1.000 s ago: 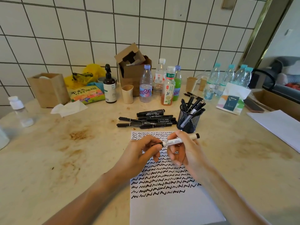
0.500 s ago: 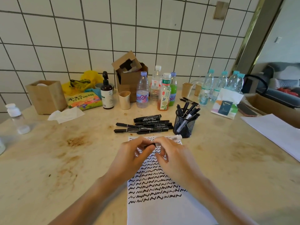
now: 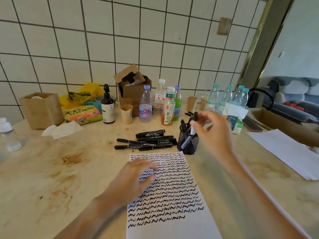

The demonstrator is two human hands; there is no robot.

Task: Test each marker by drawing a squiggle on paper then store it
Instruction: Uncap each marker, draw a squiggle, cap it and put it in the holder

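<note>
Paper (image 3: pixel 172 195) lay flat on the counter (image 3: pixel 51 178) nearest the camera, most of its upper part filled with rows of black squiggles; lowest strip blank. Left hand (image 3: pixel 133 178) rested palm-down on the sheet's left edge, fingers spread loosely over the squiggles — grip open, holding nothing.

Just beyond the sheet's top-right corner stood a black mesh pen cup (image 3: pixel 188 144) with several markers upright in it. Right hand (image 3: pixel 212 131) was raised above and just right of the cup, blurred; its grip was closed around a marker (image 3: pixel 193 131) with white barrel and black cap end up, lower end pointed down into the cup. Whether the tip touched the cup's bottom could not be told.

Left of the cup, a loose pile of black markers (image 3: pixel 148 140) lay on their sides on the counter, well apart from either hand.

Farther back — a row of bottles (image 3: pixel 160 104), a paper cup (image 3: pixel 126 113), a cardboard box (image 3: pixel 133 88) against the tiled wall (image 3: pixel 120 40)
</note>
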